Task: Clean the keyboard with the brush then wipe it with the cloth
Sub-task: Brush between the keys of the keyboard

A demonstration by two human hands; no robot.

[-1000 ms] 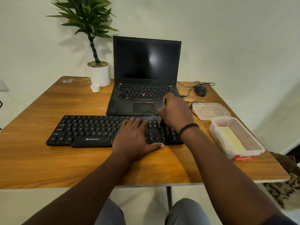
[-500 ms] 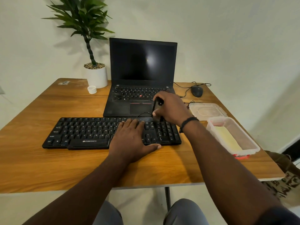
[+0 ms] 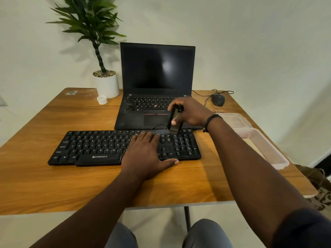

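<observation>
1. A black keyboard [image 3: 107, 147] is laid flat on the wooden table [image 3: 53, 185], lengthwise across it, just in front of an open laptop [image 3: 155, 83].
2. The right part of the keyboard is pressed by the left hand [image 3: 145, 154]; its fingers are laid straight and flat over the keys, the thumb is spread along the near edge, and nothing is gripped.
3. A dark brush [image 3: 172, 120] is pinched by the right hand [image 3: 189, 111], with fingers curled round the upright handle from above.
4. The bristle end of the brush is set against the top row of keys, near the keyboard's far right corner, just beyond the left fingertips.
5. A clear tub [image 3: 265, 145] is placed at the table's right edge, partly hidden by the right forearm; something pale yellow is seen inside, but whether it is the cloth cannot be told.
6. A clear lid [image 3: 234, 119] is laid just behind the tub.
7. A mouse [image 3: 218, 99] is set right of the laptop, and a potted plant [image 3: 105, 81] with a small white cap [image 3: 102, 100] to its left.
</observation>
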